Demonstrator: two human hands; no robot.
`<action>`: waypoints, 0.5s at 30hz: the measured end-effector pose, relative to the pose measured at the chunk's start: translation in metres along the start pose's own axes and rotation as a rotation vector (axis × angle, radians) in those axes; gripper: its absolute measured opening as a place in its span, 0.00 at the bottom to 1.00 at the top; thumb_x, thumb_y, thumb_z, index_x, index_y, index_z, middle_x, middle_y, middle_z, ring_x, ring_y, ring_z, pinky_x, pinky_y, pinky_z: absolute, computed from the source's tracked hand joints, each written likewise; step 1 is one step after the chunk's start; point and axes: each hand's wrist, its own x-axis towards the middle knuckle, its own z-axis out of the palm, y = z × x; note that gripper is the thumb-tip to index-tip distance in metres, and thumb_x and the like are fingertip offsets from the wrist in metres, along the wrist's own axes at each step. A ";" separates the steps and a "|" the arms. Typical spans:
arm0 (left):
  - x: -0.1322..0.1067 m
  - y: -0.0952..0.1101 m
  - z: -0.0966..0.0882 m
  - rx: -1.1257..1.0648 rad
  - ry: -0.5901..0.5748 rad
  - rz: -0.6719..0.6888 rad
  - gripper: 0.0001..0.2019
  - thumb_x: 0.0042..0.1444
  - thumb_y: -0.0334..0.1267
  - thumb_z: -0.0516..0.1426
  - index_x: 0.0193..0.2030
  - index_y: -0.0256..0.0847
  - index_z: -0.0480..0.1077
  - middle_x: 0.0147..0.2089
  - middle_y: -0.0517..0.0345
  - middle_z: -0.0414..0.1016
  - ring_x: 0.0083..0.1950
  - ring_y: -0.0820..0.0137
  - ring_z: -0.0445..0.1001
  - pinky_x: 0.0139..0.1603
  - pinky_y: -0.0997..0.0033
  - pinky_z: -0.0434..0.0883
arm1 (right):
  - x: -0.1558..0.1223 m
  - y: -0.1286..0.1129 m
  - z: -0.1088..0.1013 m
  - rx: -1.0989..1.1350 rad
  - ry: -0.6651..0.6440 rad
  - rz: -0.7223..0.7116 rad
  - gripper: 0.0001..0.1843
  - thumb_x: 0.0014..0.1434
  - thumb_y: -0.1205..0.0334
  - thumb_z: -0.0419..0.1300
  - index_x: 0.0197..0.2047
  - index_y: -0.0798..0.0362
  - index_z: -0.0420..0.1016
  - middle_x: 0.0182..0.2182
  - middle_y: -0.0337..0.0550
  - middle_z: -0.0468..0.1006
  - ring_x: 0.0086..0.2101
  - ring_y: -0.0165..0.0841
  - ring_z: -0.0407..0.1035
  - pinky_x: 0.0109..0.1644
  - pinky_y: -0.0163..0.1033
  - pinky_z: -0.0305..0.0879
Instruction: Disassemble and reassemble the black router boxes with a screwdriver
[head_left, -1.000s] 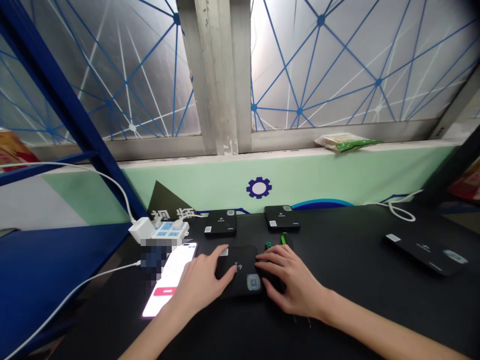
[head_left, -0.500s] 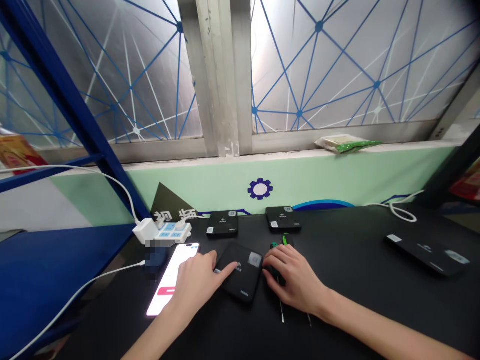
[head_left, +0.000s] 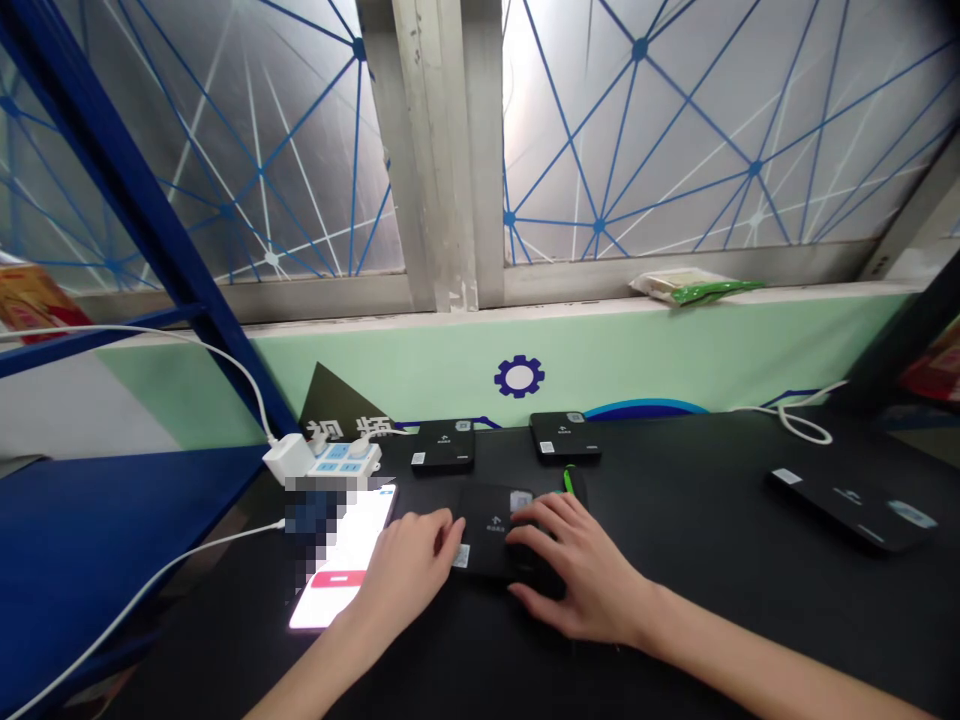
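A flat black set-top box (head_left: 489, 530) lies on the black table between my hands. My left hand (head_left: 415, 550) is at its left edge, with fingers curled and the thumb against the side near a small white label. Over the right part of the box is my right hand (head_left: 581, 575), fingers across its top and thumb lower down near the front edge. Beyond the right hand shows a green and black screwdriver handle (head_left: 573, 482); the rest of it is hidden. A phone (head_left: 349, 560) with a lit screen lies left of my left hand.
Two similar boxes, one at back left (head_left: 443, 446) and one at back right (head_left: 565, 437), stand by the wall. Another box (head_left: 851, 508) lies far right. A power strip (head_left: 345, 461) with a white charger (head_left: 289, 458) and cables is at left. A packet (head_left: 694, 287) rests on the sill.
The box has turned so it lies squarer to the wall. My right hand has moved left onto it, covering the screwdriver shafts. My left thumb has shifted from its top to its left edge.
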 end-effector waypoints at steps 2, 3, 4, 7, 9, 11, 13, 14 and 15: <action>-0.001 0.000 0.001 0.009 -0.007 0.025 0.18 0.70 0.43 0.46 0.29 0.43 0.64 0.25 0.60 0.71 0.27 0.65 0.71 0.27 0.70 0.50 | 0.001 -0.002 0.001 -0.023 -0.039 -0.006 0.21 0.61 0.53 0.62 0.55 0.49 0.72 0.52 0.49 0.75 0.49 0.45 0.65 0.56 0.53 0.59; -0.002 0.000 0.001 0.014 -0.010 0.030 0.16 0.70 0.42 0.46 0.31 0.44 0.65 0.25 0.59 0.71 0.28 0.64 0.72 0.27 0.70 0.50 | 0.001 -0.003 0.002 -0.037 -0.053 -0.005 0.21 0.62 0.53 0.61 0.57 0.48 0.72 0.53 0.49 0.75 0.49 0.45 0.65 0.56 0.53 0.59; -0.002 0.000 0.001 0.017 -0.012 0.035 0.15 0.70 0.41 0.46 0.33 0.44 0.66 0.26 0.59 0.71 0.28 0.63 0.72 0.27 0.70 0.51 | 0.001 -0.003 0.003 -0.051 -0.066 -0.001 0.21 0.63 0.53 0.60 0.58 0.47 0.71 0.53 0.48 0.75 0.50 0.45 0.66 0.56 0.53 0.59; -0.002 0.001 -0.001 0.003 -0.008 0.046 0.13 0.70 0.39 0.46 0.36 0.44 0.68 0.28 0.59 0.73 0.29 0.63 0.74 0.28 0.70 0.53 | 0.002 -0.002 0.006 -0.089 -0.085 0.035 0.20 0.65 0.55 0.59 0.59 0.45 0.71 0.54 0.47 0.74 0.50 0.46 0.66 0.56 0.54 0.59; -0.003 0.002 -0.002 -0.029 0.005 0.061 0.12 0.70 0.38 0.47 0.36 0.45 0.68 0.30 0.59 0.75 0.31 0.64 0.74 0.28 0.71 0.55 | 0.004 -0.001 0.007 -0.121 -0.084 0.068 0.20 0.65 0.57 0.58 0.59 0.46 0.71 0.55 0.48 0.74 0.51 0.47 0.66 0.57 0.56 0.60; -0.003 0.003 -0.003 -0.057 0.019 0.077 0.12 0.70 0.39 0.47 0.37 0.45 0.68 0.33 0.59 0.76 0.33 0.64 0.75 0.30 0.71 0.57 | 0.006 -0.001 0.008 -0.164 -0.075 0.097 0.19 0.65 0.59 0.58 0.59 0.47 0.72 0.55 0.49 0.74 0.51 0.47 0.66 0.56 0.55 0.61; -0.004 0.004 -0.004 -0.064 0.022 0.083 0.12 0.69 0.40 0.48 0.37 0.45 0.69 0.35 0.58 0.77 0.34 0.64 0.76 0.31 0.71 0.59 | 0.010 -0.001 0.008 -0.216 -0.075 0.108 0.19 0.64 0.62 0.59 0.58 0.49 0.72 0.53 0.51 0.74 0.50 0.46 0.67 0.55 0.53 0.63; -0.005 0.004 -0.004 -0.064 0.017 0.083 0.12 0.69 0.40 0.48 0.37 0.45 0.69 0.35 0.58 0.77 0.34 0.64 0.76 0.31 0.70 0.59 | 0.012 0.000 0.008 -0.243 -0.077 0.109 0.19 0.64 0.63 0.59 0.58 0.50 0.73 0.52 0.52 0.75 0.49 0.46 0.68 0.54 0.53 0.64; -0.005 0.004 -0.005 -0.064 0.008 0.081 0.12 0.69 0.41 0.48 0.38 0.45 0.70 0.35 0.58 0.77 0.34 0.64 0.76 0.31 0.70 0.60 | 0.014 0.000 0.008 -0.270 -0.081 0.109 0.19 0.63 0.64 0.59 0.57 0.51 0.73 0.51 0.53 0.75 0.49 0.47 0.68 0.53 0.52 0.65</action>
